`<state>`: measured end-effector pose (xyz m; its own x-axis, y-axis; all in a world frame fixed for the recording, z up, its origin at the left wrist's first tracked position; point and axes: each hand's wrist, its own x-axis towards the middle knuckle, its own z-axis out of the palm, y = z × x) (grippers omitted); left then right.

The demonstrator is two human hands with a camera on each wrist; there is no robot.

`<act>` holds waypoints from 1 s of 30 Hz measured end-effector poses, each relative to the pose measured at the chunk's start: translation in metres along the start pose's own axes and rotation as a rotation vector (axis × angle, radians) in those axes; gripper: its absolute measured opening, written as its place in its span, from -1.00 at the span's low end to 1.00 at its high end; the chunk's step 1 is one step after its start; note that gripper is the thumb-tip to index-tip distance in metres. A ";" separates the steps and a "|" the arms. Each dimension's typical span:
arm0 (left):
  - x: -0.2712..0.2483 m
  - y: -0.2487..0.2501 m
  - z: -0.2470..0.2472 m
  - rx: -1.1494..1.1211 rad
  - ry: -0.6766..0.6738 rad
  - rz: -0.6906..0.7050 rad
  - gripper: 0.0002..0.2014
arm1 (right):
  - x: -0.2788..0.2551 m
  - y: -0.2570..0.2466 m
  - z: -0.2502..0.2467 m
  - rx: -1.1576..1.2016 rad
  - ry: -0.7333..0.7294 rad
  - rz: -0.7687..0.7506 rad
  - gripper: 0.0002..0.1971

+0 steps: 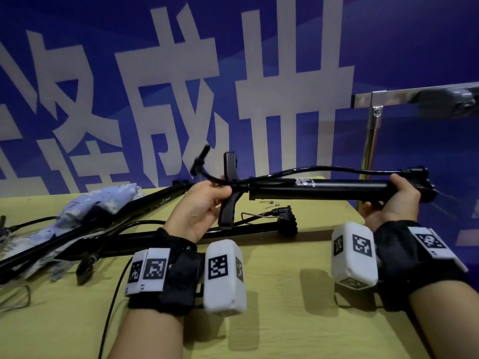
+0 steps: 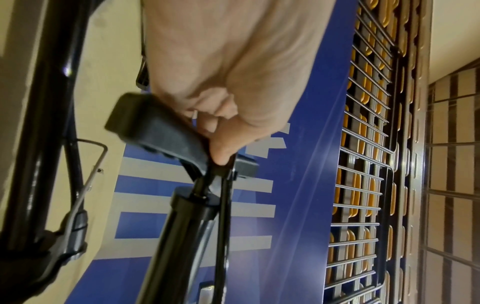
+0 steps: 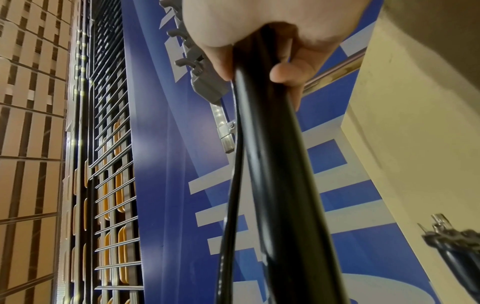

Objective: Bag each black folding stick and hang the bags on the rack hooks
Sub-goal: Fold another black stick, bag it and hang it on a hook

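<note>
Closest to our head camera are the two wrists with black straps and white marker blocks, and beyond them our hands. Our left hand has its fingers curled and pinched around the neck of the black folding stick, just where the T-shaped handle joins the tube; the thumb presses on top. Our right hand wraps its fingers around the other end of the same tube, clamped on it together with the thin black hose that runs along the stick. So the stick is held level in the air above the table, between both hands, at about 12 o'clock from us.

Under it, toward 10 o'clock, two more black sticks lie on the yellow-green table with loose cables. A pale blue patterned fabric bag rests partly over them at 10 o'clock. Two small metal needles lie on the table near the far edge. At 2 o'clock a metal rack bar with its upright post stands at the table's corner; grey hooks show on it in the right wrist view. Behind everything a blue banner with large white characters closes the view.
</note>
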<state>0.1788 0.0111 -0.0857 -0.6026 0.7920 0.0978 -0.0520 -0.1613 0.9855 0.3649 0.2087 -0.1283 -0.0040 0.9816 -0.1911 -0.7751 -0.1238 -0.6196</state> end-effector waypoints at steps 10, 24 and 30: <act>0.006 -0.011 0.003 0.265 0.191 0.268 -0.62 | -0.009 -0.002 0.001 -0.050 0.009 0.019 -0.89; 0.000 -0.005 0.008 -0.239 0.188 0.037 -0.78 | -0.023 0.001 0.011 0.048 -0.266 0.102 -0.90; 0.001 -0.004 0.003 -0.382 0.217 0.046 -0.89 | -0.032 0.005 0.012 -0.060 -0.255 0.104 -0.79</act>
<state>0.1813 0.0144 -0.0890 -0.7623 0.6436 0.0692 -0.2874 -0.4323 0.8547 0.3535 0.1782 -0.1156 -0.2463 0.9672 -0.0627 -0.7236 -0.2266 -0.6520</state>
